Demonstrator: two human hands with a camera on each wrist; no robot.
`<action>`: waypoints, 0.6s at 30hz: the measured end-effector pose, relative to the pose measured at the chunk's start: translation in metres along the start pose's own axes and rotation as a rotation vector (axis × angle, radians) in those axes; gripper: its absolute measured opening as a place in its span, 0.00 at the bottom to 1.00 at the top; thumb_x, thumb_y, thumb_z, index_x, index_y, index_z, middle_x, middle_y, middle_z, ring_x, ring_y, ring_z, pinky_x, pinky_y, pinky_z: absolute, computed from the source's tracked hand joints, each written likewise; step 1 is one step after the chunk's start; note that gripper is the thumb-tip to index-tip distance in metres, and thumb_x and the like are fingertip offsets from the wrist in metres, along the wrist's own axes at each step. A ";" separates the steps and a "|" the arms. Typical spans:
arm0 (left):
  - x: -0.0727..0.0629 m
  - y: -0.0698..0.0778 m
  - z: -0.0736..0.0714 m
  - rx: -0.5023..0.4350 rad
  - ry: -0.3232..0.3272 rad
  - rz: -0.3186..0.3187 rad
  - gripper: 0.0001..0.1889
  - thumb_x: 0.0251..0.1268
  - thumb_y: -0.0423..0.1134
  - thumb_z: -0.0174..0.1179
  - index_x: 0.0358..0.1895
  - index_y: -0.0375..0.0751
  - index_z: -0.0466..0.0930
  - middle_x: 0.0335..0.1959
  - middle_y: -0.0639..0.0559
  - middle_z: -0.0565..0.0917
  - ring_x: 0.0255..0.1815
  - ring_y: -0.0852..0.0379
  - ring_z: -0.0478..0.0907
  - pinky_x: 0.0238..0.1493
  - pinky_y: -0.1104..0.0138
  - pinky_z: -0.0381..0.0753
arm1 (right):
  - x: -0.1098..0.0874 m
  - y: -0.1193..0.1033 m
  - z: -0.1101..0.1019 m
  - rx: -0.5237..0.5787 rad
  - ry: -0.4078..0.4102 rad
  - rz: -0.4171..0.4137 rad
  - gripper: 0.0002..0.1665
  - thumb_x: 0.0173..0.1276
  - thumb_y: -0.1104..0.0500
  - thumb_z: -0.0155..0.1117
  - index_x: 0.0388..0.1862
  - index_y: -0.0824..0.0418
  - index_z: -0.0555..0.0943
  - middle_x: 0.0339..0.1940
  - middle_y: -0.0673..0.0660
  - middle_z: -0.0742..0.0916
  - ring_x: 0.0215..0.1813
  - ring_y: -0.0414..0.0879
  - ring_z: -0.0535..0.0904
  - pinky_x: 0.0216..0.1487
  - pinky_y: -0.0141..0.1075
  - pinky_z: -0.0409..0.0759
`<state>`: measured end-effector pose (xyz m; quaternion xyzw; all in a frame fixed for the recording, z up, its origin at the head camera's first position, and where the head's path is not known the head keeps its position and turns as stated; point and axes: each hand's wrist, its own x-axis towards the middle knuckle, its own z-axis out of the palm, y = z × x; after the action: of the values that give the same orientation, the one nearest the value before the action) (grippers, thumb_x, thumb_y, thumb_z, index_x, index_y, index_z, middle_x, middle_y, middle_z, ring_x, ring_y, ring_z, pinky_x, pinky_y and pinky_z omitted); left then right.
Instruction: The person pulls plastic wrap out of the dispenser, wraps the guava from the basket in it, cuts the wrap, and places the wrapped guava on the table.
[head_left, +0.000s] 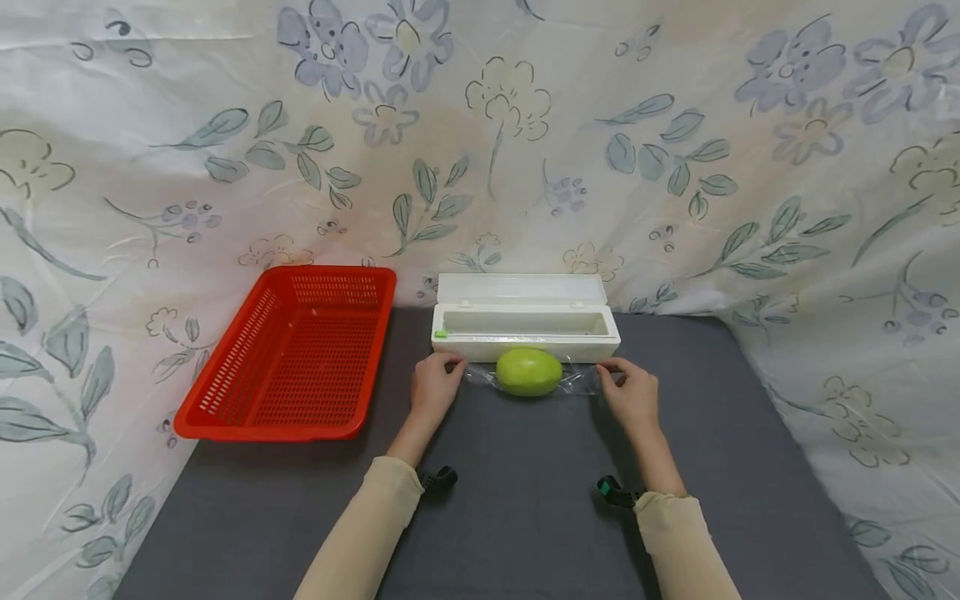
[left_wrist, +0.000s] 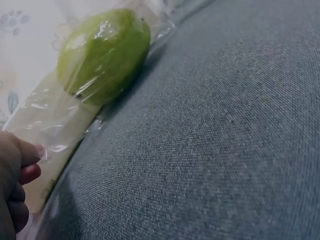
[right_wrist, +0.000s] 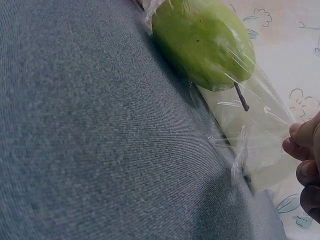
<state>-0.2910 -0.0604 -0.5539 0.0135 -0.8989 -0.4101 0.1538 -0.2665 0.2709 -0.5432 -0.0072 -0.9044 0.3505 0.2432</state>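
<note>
A green pear [head_left: 528,372] with a dark stem [right_wrist: 242,97] lies on its side, wrapped in clear plastic wrap [head_left: 577,381]. It sits right in front of a white wrap dispenser box [head_left: 525,348] whose lid stands raised. To the pear's left, my left hand [head_left: 437,385] pinches one end of the wrap between thumb and forefinger. On the other side my right hand [head_left: 632,395] pinches the opposite end, and the film stretches from the pear to the fingertips [right_wrist: 295,134]. In the left wrist view the wrap [left_wrist: 55,120] shows shiny creases.
A red plastic basket [head_left: 360,367] stands at the left, close to the dispenser. Dark grey cloth [head_left: 517,500] covers the table. Behind and along both sides hangs a flowered curtain [head_left: 525,167]. A black band [head_left: 438,480] is on each wrist.
</note>
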 end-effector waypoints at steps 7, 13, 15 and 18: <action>0.000 -0.003 -0.009 -0.086 0.014 -0.078 0.06 0.62 0.40 0.78 0.41 0.47 0.97 0.36 0.51 0.94 0.42 0.46 0.89 0.47 0.51 0.85 | -0.001 -0.001 -0.001 -0.003 -0.005 -0.017 0.05 0.72 0.62 0.74 0.42 0.63 0.92 0.34 0.61 0.93 0.18 0.43 0.76 0.19 0.34 0.70; -0.002 -0.002 -0.016 0.054 -0.030 -0.082 0.05 0.66 0.39 0.75 0.39 0.43 0.96 0.35 0.47 0.93 0.37 0.44 0.88 0.43 0.49 0.86 | -0.003 0.001 0.000 0.001 -0.001 -0.035 0.04 0.71 0.63 0.75 0.42 0.63 0.92 0.33 0.61 0.93 0.19 0.44 0.76 0.19 0.34 0.70; -0.004 0.000 -0.017 0.117 -0.011 -0.060 0.04 0.67 0.37 0.74 0.40 0.43 0.94 0.37 0.46 0.92 0.37 0.42 0.88 0.42 0.48 0.86 | -0.004 0.002 0.001 -0.006 -0.003 -0.039 0.04 0.71 0.63 0.75 0.42 0.63 0.92 0.33 0.61 0.93 0.19 0.43 0.76 0.20 0.34 0.71; -0.007 0.008 -0.018 0.154 0.032 0.020 0.05 0.71 0.34 0.68 0.45 0.43 0.92 0.42 0.45 0.90 0.38 0.41 0.87 0.39 0.48 0.85 | -0.005 0.002 0.002 -0.010 -0.005 -0.049 0.04 0.71 0.63 0.75 0.41 0.64 0.92 0.32 0.61 0.93 0.18 0.43 0.76 0.19 0.34 0.70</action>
<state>-0.2780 -0.0668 -0.5388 0.0226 -0.9253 -0.3380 0.1707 -0.2631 0.2707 -0.5481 0.0146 -0.9066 0.3401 0.2492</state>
